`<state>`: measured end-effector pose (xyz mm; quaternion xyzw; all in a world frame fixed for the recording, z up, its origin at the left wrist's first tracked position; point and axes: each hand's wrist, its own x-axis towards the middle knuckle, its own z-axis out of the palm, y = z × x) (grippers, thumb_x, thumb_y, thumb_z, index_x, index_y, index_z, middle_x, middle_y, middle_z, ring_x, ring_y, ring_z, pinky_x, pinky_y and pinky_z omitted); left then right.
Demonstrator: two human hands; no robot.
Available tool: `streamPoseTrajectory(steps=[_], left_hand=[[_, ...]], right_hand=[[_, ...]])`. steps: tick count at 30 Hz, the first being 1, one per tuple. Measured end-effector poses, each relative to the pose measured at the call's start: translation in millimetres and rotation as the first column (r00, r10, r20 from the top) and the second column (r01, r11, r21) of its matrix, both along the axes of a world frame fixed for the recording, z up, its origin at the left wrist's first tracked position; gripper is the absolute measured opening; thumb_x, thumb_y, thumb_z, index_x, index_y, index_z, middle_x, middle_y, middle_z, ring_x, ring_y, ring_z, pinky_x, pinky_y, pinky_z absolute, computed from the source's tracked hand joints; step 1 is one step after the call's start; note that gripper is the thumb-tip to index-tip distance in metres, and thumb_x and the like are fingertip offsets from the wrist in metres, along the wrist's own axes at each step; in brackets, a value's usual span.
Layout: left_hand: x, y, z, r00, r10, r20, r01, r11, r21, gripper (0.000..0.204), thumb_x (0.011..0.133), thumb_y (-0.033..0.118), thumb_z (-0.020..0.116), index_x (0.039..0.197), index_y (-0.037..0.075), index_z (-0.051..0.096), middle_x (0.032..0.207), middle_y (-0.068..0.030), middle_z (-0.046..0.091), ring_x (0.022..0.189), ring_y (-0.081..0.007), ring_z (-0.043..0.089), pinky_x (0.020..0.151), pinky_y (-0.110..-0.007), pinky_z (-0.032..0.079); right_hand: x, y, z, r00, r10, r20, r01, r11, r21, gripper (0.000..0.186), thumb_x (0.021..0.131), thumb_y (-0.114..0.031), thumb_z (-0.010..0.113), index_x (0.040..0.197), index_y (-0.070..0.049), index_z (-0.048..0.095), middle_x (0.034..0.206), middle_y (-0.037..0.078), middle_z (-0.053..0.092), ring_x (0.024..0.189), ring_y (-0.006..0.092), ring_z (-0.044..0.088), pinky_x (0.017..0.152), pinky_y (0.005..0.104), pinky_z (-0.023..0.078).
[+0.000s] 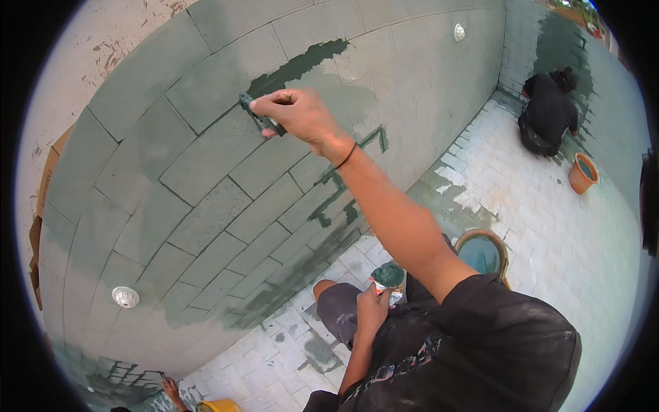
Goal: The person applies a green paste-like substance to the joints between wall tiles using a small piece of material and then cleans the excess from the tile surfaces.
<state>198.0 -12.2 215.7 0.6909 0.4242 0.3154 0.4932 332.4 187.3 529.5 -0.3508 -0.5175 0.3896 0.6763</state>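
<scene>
Right hand [298, 113] fingers grip a half-hidden paintbrush [259, 117]; left hand [373, 309] clasps what seems a paint cup [388, 276]

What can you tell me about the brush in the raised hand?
The brush is small and narrow, coated in dark green paint from tip to handle. The right hand pinches its handle between thumb and fingers, mostly hiding it. It lies slanted, its upper-left end pressed against the tiled wall, just below a fresh dark green streak. Bristles cannot be told apart from the handle.
</scene>
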Motion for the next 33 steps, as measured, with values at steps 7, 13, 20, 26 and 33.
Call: streamPoseTrajectory(steps=[7,13,20,26,33], left_hand=[[3.9,3.8,-12.2,0.999,0.022,0.041,-0.024,0.998,0.052,0.018,0.092,0.009,0.07,0.099,-0.006,0.067,0.078,-0.0241,0.072,0.069,-0.033,0.075,0.061,-0.04,0.057],[9.6,10.3,-0.9,0.994,0.083,0.067,-0.089,0.992,0.093,0.018,0.089,0.01,0.072,0.095,-0.006,0.067,0.077,-0.026,0.07,0.075,-0.0405,0.073,0.064,-0.044,0.056],[15.5,19.4,11.3,0.996,0.088,-0.03,-0.083,0.985,0.152,0.019,0.088,0.01,0.072,0.094,-0.007,0.066,0.077,-0.0261,0.07,0.075,-0.0412,0.072,0.064,-0.044,0.056],[18.4,22.4,16.8,0.993,0.101,-0.052,-0.089,0.974,0.206,0.018,0.089,0.009,0.071,0.096,-0.007,0.066,0.076,-0.0254,0.07,0.072,-0.038,0.074,0.063,-0.043,0.056],[19.9,17.7,27.5,0.996,0.081,-0.03,-0.075,0.985,0.156,0.02,0.09,0.008,0.07,0.103,-0.006,0.067,0.077,-0.0253,0.071,0.072,-0.0363,0.075,0.062,-0.041,0.057]], right_hand=[[116.5,21.1,13.9,0.869,-0.437,0.232,0.302,0.84,0.451,0.045,0.093,-0.029,0.079,0.124,0.003,0.069,0.114,0.006,0.069,0.097,0.0121,0.067,0.086,0.0273,0.059],[139.5,57.1,58.9,0.429,-0.833,0.348,0.085,0.421,0.903,0.037,0.087,-0.019,0.077,0.123,-0.027,0.076,0.124,0.009,0.069,0.108,0.0264,0.066,0.094,0.0373,0.056],[149.8,75.2,85.6,0.203,-0.914,0.351,-0.139,0.328,0.935,0.038,0.091,-0.016,0.075,0.127,-0.029,0.074,0.126,0.0,0.069,0.112,0.023,0.065,0.098,0.0348,0.058],[154.6,90.5,76.5,0.146,-0.951,0.272,-0.079,0.263,0.962,0.034,0.09,-0.02,0.073,0.122,-0.032,0.076,0.123,0.003,0.069,0.111,0.0232,0.064,0.096,0.0361,0.056],[165.3,76.7,79.5,0.337,-0.882,0.33,-0.106,0.313,0.944,0.033,0.083,-0.021,0.076,0.114,-0.01,0.077,0.119,0.018,0.069,0.101,0.0347,0.068,0.082,0.0411,0.058]])
